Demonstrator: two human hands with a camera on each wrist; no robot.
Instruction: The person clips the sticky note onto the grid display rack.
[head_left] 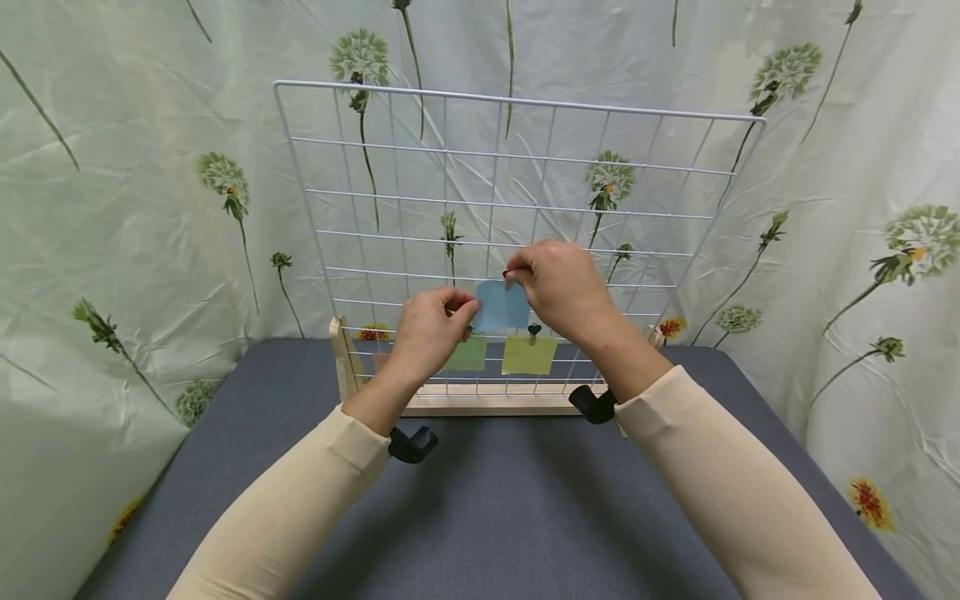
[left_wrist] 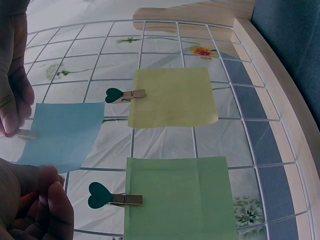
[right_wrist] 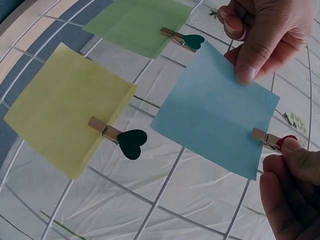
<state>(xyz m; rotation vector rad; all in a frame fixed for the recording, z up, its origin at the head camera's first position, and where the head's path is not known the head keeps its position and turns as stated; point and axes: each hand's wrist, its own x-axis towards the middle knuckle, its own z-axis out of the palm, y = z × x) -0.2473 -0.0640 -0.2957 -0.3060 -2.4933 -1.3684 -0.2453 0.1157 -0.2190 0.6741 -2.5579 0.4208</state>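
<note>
A square blue paper note [right_wrist: 215, 110] is held against the white wire grid [head_left: 517, 102]. My left hand [head_left: 435, 327] pinches the note's left edge between thumb and fingers. With my right hand [head_left: 564, 287] I pinch a small wooden clothespin [right_wrist: 265, 137] with a red end, whose jaws sit over the note's upper edge. Whether the clothespin also bites a wire cannot be told. Just below hang a yellow note [head_left: 529, 357] and a green note [left_wrist: 180, 200], each on a clothespin with a dark green heart.
The grid stands in a wooden base [head_left: 487, 406] on a table with a dark grey cloth [head_left: 480, 508]. Part of a pink note [head_left: 381, 361] shows behind my left wrist. A flower-printed curtain [head_left: 150, 208] hangs behind and at both sides.
</note>
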